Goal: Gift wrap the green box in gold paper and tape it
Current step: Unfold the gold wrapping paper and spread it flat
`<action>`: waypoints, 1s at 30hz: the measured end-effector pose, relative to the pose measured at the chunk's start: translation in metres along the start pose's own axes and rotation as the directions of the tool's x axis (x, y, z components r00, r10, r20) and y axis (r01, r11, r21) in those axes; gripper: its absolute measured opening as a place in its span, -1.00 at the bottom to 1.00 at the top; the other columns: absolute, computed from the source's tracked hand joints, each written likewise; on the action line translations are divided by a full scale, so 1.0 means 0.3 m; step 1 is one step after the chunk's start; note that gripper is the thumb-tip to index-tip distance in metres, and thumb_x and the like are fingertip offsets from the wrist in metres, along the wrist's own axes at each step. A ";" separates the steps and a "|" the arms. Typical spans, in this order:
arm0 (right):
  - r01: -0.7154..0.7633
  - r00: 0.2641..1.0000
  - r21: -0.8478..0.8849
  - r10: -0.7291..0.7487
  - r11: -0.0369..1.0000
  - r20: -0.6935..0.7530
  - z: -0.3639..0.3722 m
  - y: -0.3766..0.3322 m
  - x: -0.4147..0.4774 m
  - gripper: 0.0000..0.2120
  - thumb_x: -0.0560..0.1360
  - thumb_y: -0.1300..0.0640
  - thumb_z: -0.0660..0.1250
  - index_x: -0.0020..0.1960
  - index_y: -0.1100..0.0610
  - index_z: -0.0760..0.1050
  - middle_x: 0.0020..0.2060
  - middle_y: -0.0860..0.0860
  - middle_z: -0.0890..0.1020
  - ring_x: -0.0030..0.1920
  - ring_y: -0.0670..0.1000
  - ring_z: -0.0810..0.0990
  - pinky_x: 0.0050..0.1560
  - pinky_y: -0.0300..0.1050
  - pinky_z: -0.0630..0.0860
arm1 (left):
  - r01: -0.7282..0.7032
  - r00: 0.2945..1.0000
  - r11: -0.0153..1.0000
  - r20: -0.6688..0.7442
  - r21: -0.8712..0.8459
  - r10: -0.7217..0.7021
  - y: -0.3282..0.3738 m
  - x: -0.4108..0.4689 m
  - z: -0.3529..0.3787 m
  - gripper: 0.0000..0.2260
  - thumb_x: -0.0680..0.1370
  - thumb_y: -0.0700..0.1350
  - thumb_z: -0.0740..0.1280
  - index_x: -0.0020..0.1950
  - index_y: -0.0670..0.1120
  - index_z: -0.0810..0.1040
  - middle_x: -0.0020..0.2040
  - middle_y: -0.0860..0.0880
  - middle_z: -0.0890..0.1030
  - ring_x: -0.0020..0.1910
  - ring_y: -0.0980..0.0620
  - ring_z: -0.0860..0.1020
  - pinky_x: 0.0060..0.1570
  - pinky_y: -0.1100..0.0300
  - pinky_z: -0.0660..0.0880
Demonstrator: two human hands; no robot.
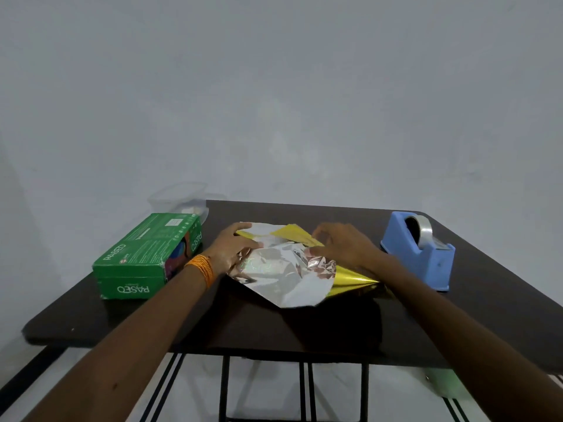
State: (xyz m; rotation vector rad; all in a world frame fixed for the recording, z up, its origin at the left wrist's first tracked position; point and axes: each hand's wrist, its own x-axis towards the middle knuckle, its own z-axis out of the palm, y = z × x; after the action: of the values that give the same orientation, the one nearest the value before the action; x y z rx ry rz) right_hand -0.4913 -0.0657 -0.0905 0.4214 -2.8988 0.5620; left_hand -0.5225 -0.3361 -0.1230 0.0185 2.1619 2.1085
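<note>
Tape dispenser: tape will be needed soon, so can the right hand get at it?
Probably yes: the dispenser stands just beside the right hand, nothing between them, though that hand holds the paper.

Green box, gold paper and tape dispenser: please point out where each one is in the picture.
green box (146,242): head view, on its top face.
gold paper (283,278): head view, on its silver reverse side.
tape dispenser (408,251): head view, on its blue side wall.
</note>
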 end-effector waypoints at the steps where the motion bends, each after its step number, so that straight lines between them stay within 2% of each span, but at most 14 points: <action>1: -0.006 1.000 0.008 0.006 1.000 -0.003 0.011 0.005 0.016 -0.57 0.43 -0.26 0.44 0.17 -0.02 0.55 0.02 -0.07 0.61 0.00 -0.03 0.56 0.07 -0.03 0.55 | 0.007 0.999 1.000 0.038 0.003 -0.007 0.007 -0.016 -0.009 -0.44 0.42 -0.37 0.48 0.36 -0.05 0.45 -0.12 -0.15 0.55 -0.22 -0.06 0.57 -0.38 0.21 0.52; 4: -0.040 0.997 0.017 0.039 0.999 0.061 0.039 0.028 0.059 -0.56 0.44 -0.22 0.46 0.20 0.00 0.56 0.14 -0.01 0.62 0.06 -0.02 0.55 0.11 -0.07 0.51 | 0.027 0.995 1.000 0.093 0.006 -0.028 0.021 -0.049 -0.036 -0.47 0.44 -0.42 0.41 0.33 -0.02 0.48 0.00 -0.22 0.54 -0.11 -0.19 0.60 -0.24 0.04 0.59; 7: -0.086 0.994 -0.042 0.089 0.995 0.071 0.059 0.052 0.063 -0.47 0.41 -0.20 0.48 0.29 -0.01 0.52 0.20 -0.02 0.60 0.12 0.01 0.56 0.18 -0.01 0.53 | 0.026 0.993 0.996 0.113 0.081 -0.035 0.020 -0.076 -0.062 -0.50 0.42 -0.41 0.42 0.25 0.04 0.54 0.16 -0.28 0.53 0.11 -0.30 0.57 0.03 -0.16 0.57; 10: -0.148 0.988 -0.172 0.152 0.974 0.010 0.073 0.079 0.057 -0.50 0.41 -0.20 0.46 0.25 0.03 0.51 0.12 -0.01 0.60 0.10 0.06 0.56 0.09 -0.02 0.53 | 0.037 0.989 0.991 0.138 0.125 -0.055 0.023 -0.109 -0.081 -0.53 0.44 -0.40 0.41 0.25 0.02 0.55 0.20 -0.25 0.52 0.10 -0.25 0.56 -0.08 -0.06 0.59; 12: -0.163 0.983 -0.213 0.177 0.963 0.048 0.087 0.088 0.058 -0.53 0.41 -0.24 0.44 0.17 0.04 0.54 0.06 -0.01 0.61 0.06 0.06 0.57 0.05 -0.01 0.55 | 0.051 0.990 0.990 0.124 0.131 -0.067 0.025 -0.132 -0.087 -0.54 0.44 -0.42 0.40 0.23 0.00 0.56 0.19 -0.26 0.53 0.05 -0.25 0.58 -0.14 -0.05 0.59; 14: -0.167 0.981 -0.221 0.184 0.961 0.060 0.103 0.096 0.070 -0.62 0.41 -0.23 0.42 0.05 0.04 0.60 0.01 -0.02 0.63 0.02 0.05 0.59 0.02 -0.01 0.57 | 0.042 0.993 0.993 0.104 0.115 -0.054 0.026 -0.147 -0.095 -0.56 0.44 -0.44 0.40 0.23 -0.04 0.57 0.18 -0.29 0.55 0.05 -0.28 0.61 -0.02 -0.12 0.59; 17: -0.194 0.980 -0.225 0.198 0.955 -0.007 0.111 0.091 0.081 -0.89 0.45 -0.04 0.41 -0.14 0.00 0.61 -0.14 -0.04 0.65 -0.08 0.04 0.63 -0.15 -0.11 0.50 | 0.047 0.991 0.992 0.116 0.115 -0.061 0.023 -0.157 -0.114 -0.58 0.45 -0.45 0.38 0.22 -0.07 0.58 0.21 -0.27 0.54 0.09 -0.24 0.59 0.02 -0.03 0.56; 20: -0.277 0.960 -0.220 0.262 0.935 -0.097 0.118 0.102 0.105 -0.93 0.44 0.14 0.35 -0.15 0.09 0.61 -0.20 0.02 0.64 -0.15 0.10 0.63 -0.20 -0.13 0.44 | 0.052 0.990 0.991 0.127 0.125 -0.068 0.021 -0.161 -0.138 -0.57 0.44 -0.45 0.39 0.21 -0.06 0.59 0.24 -0.20 0.53 0.12 -0.16 0.55 0.01 0.02 0.55; 22: -0.365 0.927 -0.150 0.344 0.919 -0.151 0.116 0.126 0.130 -0.93 0.43 0.21 0.30 -0.18 0.16 0.56 -0.24 0.06 0.62 -0.20 0.13 0.60 -0.21 -0.14 0.43 | 0.055 0.990 0.993 0.125 0.109 -0.068 0.025 -0.169 -0.151 -0.57 0.45 -0.47 0.36 0.23 -0.09 0.57 0.14 -0.19 0.54 -0.08 -0.09 0.61 -0.24 0.07 0.58; 23: -0.411 0.905 -0.089 0.394 0.907 -0.162 0.112 0.146 0.145 -0.93 0.41 0.21 0.29 -0.21 0.17 0.54 -0.24 0.07 0.62 -0.20 0.15 0.60 -0.22 -0.14 0.43 | 0.058 0.989 0.993 0.129 0.100 -0.070 0.030 -0.178 -0.152 -0.57 0.46 -0.48 0.34 0.24 -0.11 0.55 0.05 -0.19 0.53 -0.26 -0.03 0.61 -0.40 0.13 0.54; 25: -0.487 0.858 0.051 0.489 0.872 -0.158 0.099 0.193 0.182 -0.92 0.36 0.21 0.30 -0.26 0.19 0.55 -0.26 0.09 0.64 -0.20 0.16 0.63 -0.29 -0.16 0.44 | 0.054 0.990 0.994 0.124 0.099 -0.067 0.033 -0.185 -0.155 -0.57 0.46 -0.50 0.32 0.25 -0.13 0.53 -0.11 -0.20 0.52 -0.46 0.04 0.54 -0.56 0.26 0.43; 27: -0.545 0.804 0.207 0.577 0.813 -0.148 0.085 0.240 0.204 -0.91 0.36 0.24 0.34 -0.22 0.22 0.62 -0.29 0.11 0.63 -0.17 0.19 0.67 -0.33 -0.14 0.50 | 0.037 0.992 0.995 0.120 0.097 -0.049 0.038 -0.184 -0.158 -0.57 0.45 -0.52 0.30 0.25 -0.18 0.53 -0.13 -0.23 0.56 -0.45 0.04 0.55 -0.56 0.30 0.43; 29: -0.580 0.745 0.334 0.650 0.743 -0.152 0.073 0.244 0.196 -0.80 0.47 0.22 0.31 0.00 0.30 0.61 -0.14 0.18 0.64 0.00 0.24 0.65 -0.17 -0.06 0.55 | 0.020 0.990 0.993 0.138 0.118 -0.036 0.040 -0.183 -0.161 -0.58 0.44 -0.50 0.32 0.24 -0.19 0.55 -0.04 -0.18 0.61 -0.33 0.02 0.59 -0.44 0.29 0.49; 30: -0.589 0.723 0.316 0.660 0.744 -0.205 0.074 0.240 0.188 -0.76 0.52 0.19 0.28 0.11 0.30 0.56 -0.01 0.21 0.63 0.08 0.26 0.62 -0.06 -0.02 0.55 | 0.016 0.988 0.988 0.148 0.156 -0.039 0.041 -0.184 -0.161 -0.58 0.43 -0.49 0.33 0.23 -0.18 0.56 -0.02 -0.12 0.61 -0.25 0.03 0.59 -0.39 0.31 0.50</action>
State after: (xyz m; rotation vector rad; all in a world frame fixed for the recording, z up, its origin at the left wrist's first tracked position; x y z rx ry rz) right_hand -0.5688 -0.0239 -0.1239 -0.6300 -2.6150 0.9607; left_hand -0.4733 -0.3889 -0.1053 0.1557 2.2151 1.8554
